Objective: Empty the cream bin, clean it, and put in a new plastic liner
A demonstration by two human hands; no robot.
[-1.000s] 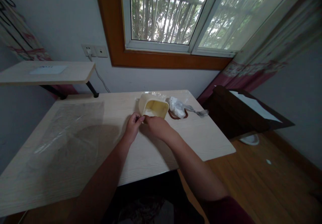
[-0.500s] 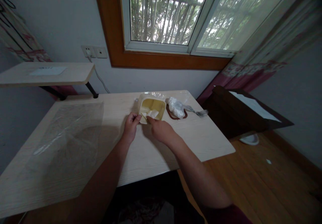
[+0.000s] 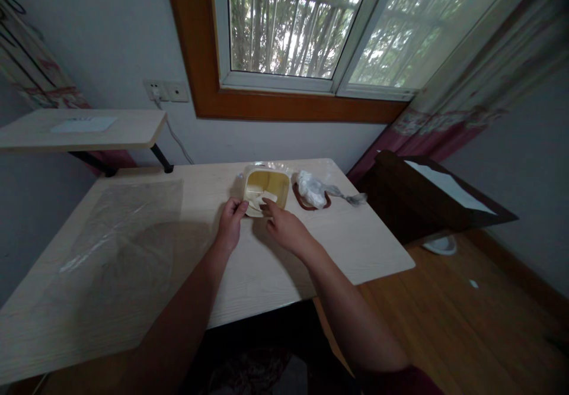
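A cream plastic container [image 3: 267, 180] sits upright on the pale wooden table [image 3: 284, 259], with white pieces [image 3: 262, 199] in it. My left hand [image 3: 231, 220] grips its near left rim, thumb over the edge. My right hand [image 3: 284, 226] rests at the near right rim, forefinger stretched onto the white pieces and the other fingers curled. A crumpled clear plastic bag [image 3: 313, 189] lies on a brown ring-shaped thing [image 3: 327, 205] just right of the container.
A clear plastic sheet [image 3: 120, 229] covers the table's left part. A raised shelf [image 3: 84, 128] stands at the back left, sockets [image 3: 166, 91] on the wall behind. A dark wooden cabinet [image 3: 427, 199] stands right of the table, a window [image 3: 311, 28] ahead.
The container has gone from tilted toward me to standing upright on the table. White pieces now show inside it. Both hands stay at its near rim.
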